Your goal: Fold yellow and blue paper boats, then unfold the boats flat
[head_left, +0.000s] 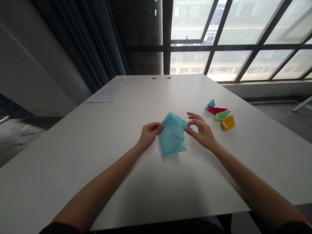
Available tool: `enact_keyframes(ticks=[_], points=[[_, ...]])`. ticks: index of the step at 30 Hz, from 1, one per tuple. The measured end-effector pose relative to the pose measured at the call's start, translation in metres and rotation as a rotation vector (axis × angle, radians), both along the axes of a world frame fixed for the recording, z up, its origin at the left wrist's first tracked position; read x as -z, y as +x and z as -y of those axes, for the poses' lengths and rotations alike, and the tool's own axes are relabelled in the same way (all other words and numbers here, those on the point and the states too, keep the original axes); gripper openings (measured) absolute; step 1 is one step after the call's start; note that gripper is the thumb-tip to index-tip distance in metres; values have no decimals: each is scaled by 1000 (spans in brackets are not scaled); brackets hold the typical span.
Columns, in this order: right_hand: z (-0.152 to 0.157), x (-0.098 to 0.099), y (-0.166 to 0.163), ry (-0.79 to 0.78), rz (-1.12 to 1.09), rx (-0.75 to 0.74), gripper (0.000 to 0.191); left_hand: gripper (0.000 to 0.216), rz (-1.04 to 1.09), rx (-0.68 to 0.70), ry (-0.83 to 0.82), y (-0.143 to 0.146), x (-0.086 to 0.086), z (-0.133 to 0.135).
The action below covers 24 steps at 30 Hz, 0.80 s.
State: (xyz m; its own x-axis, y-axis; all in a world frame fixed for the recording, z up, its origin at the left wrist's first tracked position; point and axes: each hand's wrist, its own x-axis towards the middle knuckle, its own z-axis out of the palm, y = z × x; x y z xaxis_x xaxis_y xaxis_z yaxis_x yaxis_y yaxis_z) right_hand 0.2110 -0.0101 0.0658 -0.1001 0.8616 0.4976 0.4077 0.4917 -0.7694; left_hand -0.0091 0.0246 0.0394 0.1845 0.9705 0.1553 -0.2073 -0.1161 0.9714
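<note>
Left hand (149, 134) is pinching a partly folded turquoise origami paper (171, 135) at its 9 o'clock edge, thumb on top. Right hand (202, 132) is pinching a flap tip at 3 o'clock between thumb and index finger, other fingers fanning out. The paper is sitting between both hands over the white table (85, 146) — whether its lower edge is touching, cannot tell.

Judgement: the hands seem to be opening or shaping that flap; the next move is probably calling for a steady left pinch — the right guiding the tip toward a crease.

Around 2 to 3 o'clock, a yellow folded-paper piece (228, 123), green paper boat (222, 115), red paper boat (216, 110) and blue folded-paper piece (210, 104) are lying clustered. Farther, at 10 o'clock, a printed sheet (107, 94) is lying flat.
</note>
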Motion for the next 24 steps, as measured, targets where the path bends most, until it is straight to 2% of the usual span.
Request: enact_keyframes(ticks=[3, 5, 12, 20, 24], points=[[-5, 4, 2, -182, -169, -218, 22, 28, -32, 16, -6, -1, -1, 0], [-6, 6, 2, -270, -221, -294, 24, 28, -54, 26, -4, -2, -1, 0], [-9, 9, 1, -334, -272, -125, 29, 32, -170, -31, 38, -1, 5, -6], [-14, 12, -1, -341, -292, -54, 32, 26, -456, -111, 257, -3, 5, -3], [-16, 14, -1, -387, -295, -81, 37, 23, -562, -160, 359, -5, 1, 1]])
